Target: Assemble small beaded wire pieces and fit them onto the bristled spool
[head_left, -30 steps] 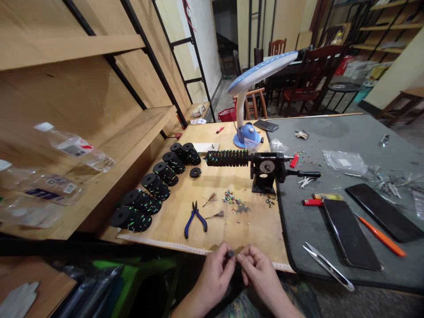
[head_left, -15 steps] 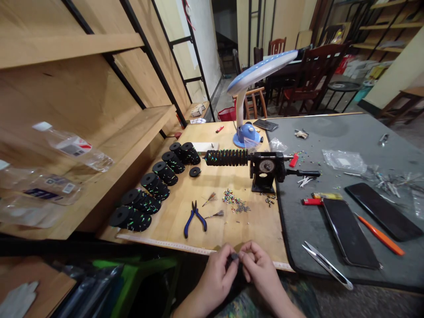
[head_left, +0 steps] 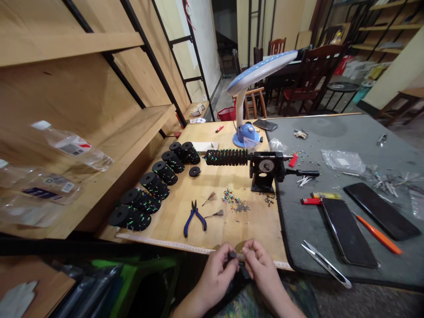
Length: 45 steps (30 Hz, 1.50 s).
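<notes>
At the table's front edge, my left hand (head_left: 219, 270) is closed on a small dark piece (head_left: 233, 255), its kind too small to tell. Just beside it, my right hand (head_left: 260, 267) pinches with thumb and forefinger; whatever lies in that pinch is too fine to make out. Beyond the hands lie blue-handled pliers (head_left: 194, 219), two small bundles of fine wire-like strands (head_left: 217, 214), and a pile of coloured beads (head_left: 230, 197) beside small grey bits (head_left: 243, 206). A black hand-cranked winder (head_left: 265, 170) carries a row of black foam spools (head_left: 226, 157) on its shaft.
Stacks of black foam spools (head_left: 155, 185) line the left side. A blue and white lamp (head_left: 247, 132) stands behind the winder. On the grey mat (head_left: 298, 247) to the right lie phones (head_left: 349, 232), thread snips (head_left: 326, 265), an orange tool (head_left: 377, 233) and lighters (head_left: 311, 201).
My right hand has shifted slightly right, so the gap between my fingertips is wider. My left hand stays nearly in place with the dark piece.
</notes>
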Each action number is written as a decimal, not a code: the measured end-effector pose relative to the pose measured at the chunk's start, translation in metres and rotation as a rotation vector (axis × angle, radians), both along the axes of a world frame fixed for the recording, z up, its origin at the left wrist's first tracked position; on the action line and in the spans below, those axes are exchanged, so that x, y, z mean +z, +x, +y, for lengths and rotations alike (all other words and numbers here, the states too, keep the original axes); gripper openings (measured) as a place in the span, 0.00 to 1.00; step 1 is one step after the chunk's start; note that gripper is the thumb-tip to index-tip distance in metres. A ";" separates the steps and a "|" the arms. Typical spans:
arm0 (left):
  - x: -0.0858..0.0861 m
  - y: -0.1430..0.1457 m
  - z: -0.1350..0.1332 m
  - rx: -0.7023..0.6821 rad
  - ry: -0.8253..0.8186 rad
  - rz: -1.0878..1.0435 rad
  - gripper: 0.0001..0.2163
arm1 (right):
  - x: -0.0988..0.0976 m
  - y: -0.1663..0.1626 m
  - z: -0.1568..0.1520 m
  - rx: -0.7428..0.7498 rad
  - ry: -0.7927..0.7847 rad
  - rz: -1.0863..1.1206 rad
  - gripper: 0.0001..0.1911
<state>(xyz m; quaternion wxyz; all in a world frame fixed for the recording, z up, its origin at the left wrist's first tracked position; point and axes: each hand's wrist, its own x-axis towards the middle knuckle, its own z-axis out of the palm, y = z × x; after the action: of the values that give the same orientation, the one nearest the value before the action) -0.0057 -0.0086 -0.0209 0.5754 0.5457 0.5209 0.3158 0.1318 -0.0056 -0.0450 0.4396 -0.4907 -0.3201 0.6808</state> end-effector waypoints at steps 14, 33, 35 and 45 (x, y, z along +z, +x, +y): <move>0.006 0.003 0.009 0.142 0.064 0.104 0.06 | -0.001 0.005 -0.001 0.098 0.096 -0.026 0.23; 0.020 -0.008 0.044 0.502 -0.206 -0.493 0.19 | -0.003 0.012 -0.005 0.114 0.189 -0.242 0.10; 0.021 -0.020 0.047 0.471 -0.185 -0.461 0.18 | -0.003 0.014 -0.005 0.096 0.158 -0.160 0.13; 0.016 -0.014 0.023 0.140 -0.203 -0.166 0.16 | 0.002 0.014 -0.001 0.085 0.195 -0.144 0.17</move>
<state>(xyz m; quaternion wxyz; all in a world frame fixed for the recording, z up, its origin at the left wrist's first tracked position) -0.0202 0.0141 -0.0048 0.6454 0.4192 0.5375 0.3448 0.1455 -0.0071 -0.0429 0.4320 -0.4792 -0.4359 0.6275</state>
